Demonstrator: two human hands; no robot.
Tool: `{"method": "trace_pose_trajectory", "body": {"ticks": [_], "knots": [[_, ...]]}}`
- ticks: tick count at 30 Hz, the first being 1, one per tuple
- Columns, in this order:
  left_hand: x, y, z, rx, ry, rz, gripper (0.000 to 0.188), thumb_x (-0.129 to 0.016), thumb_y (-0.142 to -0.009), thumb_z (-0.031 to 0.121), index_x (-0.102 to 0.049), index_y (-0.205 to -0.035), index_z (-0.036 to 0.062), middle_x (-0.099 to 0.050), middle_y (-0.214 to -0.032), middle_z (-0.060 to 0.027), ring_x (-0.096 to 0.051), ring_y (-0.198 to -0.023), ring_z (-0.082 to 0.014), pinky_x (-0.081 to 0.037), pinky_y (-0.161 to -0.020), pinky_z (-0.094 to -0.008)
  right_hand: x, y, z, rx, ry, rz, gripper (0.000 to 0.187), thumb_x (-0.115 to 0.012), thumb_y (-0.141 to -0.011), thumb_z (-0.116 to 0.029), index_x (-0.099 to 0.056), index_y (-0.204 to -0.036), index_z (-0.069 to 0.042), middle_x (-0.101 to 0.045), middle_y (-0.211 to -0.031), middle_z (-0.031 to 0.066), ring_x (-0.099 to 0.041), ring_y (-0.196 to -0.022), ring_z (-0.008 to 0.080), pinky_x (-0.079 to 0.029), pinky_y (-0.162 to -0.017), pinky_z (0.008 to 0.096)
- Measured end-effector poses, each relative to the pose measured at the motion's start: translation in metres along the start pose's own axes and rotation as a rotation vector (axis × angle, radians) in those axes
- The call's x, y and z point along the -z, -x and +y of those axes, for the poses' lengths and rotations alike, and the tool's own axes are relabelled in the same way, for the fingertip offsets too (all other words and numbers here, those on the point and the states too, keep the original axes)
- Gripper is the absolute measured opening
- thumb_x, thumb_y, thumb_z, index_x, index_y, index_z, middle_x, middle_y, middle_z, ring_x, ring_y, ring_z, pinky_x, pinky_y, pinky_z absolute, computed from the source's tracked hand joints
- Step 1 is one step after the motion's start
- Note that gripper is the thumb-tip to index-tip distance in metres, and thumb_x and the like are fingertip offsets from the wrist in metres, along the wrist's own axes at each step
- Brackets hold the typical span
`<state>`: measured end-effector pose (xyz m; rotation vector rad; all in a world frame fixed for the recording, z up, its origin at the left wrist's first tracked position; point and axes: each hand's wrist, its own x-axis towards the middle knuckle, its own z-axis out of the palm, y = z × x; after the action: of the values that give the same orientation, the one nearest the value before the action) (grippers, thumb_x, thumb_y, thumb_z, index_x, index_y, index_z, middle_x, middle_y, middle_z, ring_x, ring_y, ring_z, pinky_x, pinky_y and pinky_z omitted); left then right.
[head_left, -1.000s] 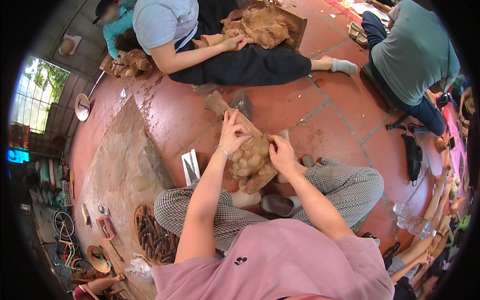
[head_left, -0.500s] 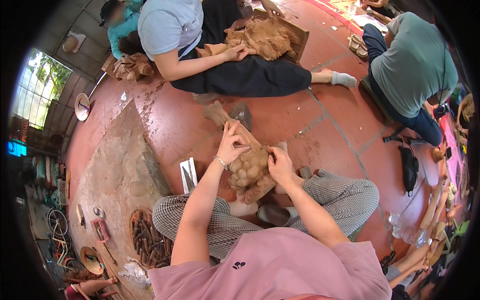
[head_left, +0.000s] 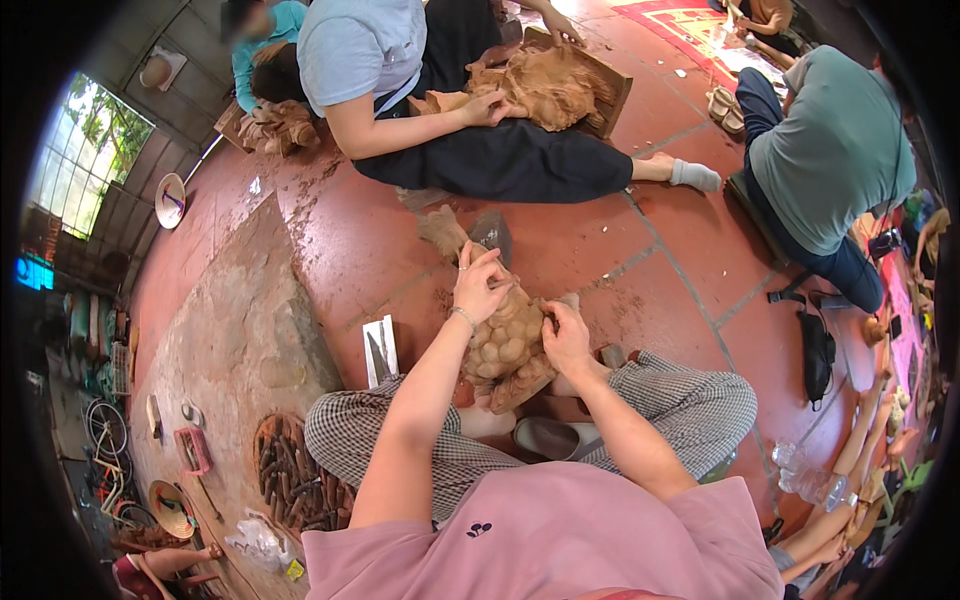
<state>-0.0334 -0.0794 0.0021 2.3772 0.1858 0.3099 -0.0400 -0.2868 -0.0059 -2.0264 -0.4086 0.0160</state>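
Left hand [head_left: 480, 285] is curling over the top end of the carved wooden figure [head_left: 505, 345], fingers bent and pressing on it, holding it steady. Right hand [head_left: 566, 335] is closing against the figure's right side, fingertips pinched at the surface; whether a small tool is in there, cannot tell. Figure is lying across the person's lap, bumpy carved face up, between the checked trouser legs [head_left: 690, 400], over the red tiled floor [head_left: 340, 240]. Looks like a surface-detail or cleaning step on the carving, mid-way. Next move probably needs the left grip staying firm while the right shifts along the bumps. A flat white-framed tool [head_left: 379, 350] is lying on the floor just left of the knee; a basket of sticks [head_left: 290, 480] is sitting further left.
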Motion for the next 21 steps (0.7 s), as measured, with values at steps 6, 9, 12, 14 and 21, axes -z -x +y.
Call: {"method": "trace_pose_trajectory", "body": {"ticks": [6, 9, 12, 14, 21], "knots": [[0.004, 0.001, -0.004, -0.038, -0.078, -0.024, 0.026, -0.080, -0.072, 0.011, -0.054, -0.071, 0.0067, -0.059, -0.131, -0.0106, -0.026, -0.142, -0.0389, -0.030, -0.113, -0.0473, 0.003, 0.000, 0.004, 0.052, 0.016, -0.030, 0.022, -0.058, -0.083, -0.006, -0.062, -0.105, -0.004, -0.066, -0.104, 0.0145, -0.061, -0.097, 0.0328, -0.049, -0.085, 0.0396], [0.008, 0.004, -0.003, -0.034, -0.017, -0.060, 0.026, -0.080, -0.071, 0.011, -0.054, -0.072, 0.0067, -0.059, -0.132, -0.0102, -0.026, -0.143, -0.0376, -0.030, -0.113, -0.0464, 0.001, 0.000, 0.007, 0.035, 0.040, -0.025, 0.023, -0.058, -0.084, -0.006, -0.062, -0.107, -0.004, -0.065, -0.106, 0.0145, -0.062, -0.098, 0.0323, -0.050, -0.085, 0.0384], [-0.004, -0.002, 0.008, 0.044, -0.092, 0.044, 0.024, -0.078, -0.073, 0.010, -0.054, -0.073, 0.0069, -0.060, -0.129, -0.0113, -0.030, -0.140, -0.0385, -0.033, -0.112, -0.0446, 0.001, 0.000, 0.002, 0.049, 0.049, -0.015, 0.023, -0.057, -0.085, -0.007, -0.062, -0.106, -0.004, -0.065, -0.106, 0.0145, -0.062, -0.099, 0.0326, -0.050, -0.085, 0.0386], [-0.011, -0.007, 0.018, 0.140, -0.162, 0.101, 0.022, -0.076, -0.074, 0.010, -0.054, -0.074, 0.0072, -0.061, -0.128, -0.0120, -0.032, -0.138, -0.0399, -0.035, -0.111, -0.0441, 0.002, -0.001, 0.000, 0.049, 0.034, -0.018, 0.022, -0.058, -0.083, -0.006, -0.062, -0.105, -0.003, -0.065, -0.105, 0.0149, -0.061, -0.099, 0.0335, -0.049, -0.086, 0.0401], [-0.005, 0.009, 0.010, 0.044, -0.180, -0.013, 0.019, -0.070, -0.079, 0.014, -0.053, -0.080, 0.0056, -0.055, -0.134, -0.0125, -0.027, -0.141, -0.0391, -0.034, -0.111, -0.0463, 0.002, 0.001, 0.001, 0.018, -0.004, -0.007, 0.023, -0.058, -0.081, -0.005, -0.063, -0.103, -0.003, -0.066, -0.102, 0.0159, -0.060, -0.099, 0.0357, -0.047, -0.087, 0.0429]]}}
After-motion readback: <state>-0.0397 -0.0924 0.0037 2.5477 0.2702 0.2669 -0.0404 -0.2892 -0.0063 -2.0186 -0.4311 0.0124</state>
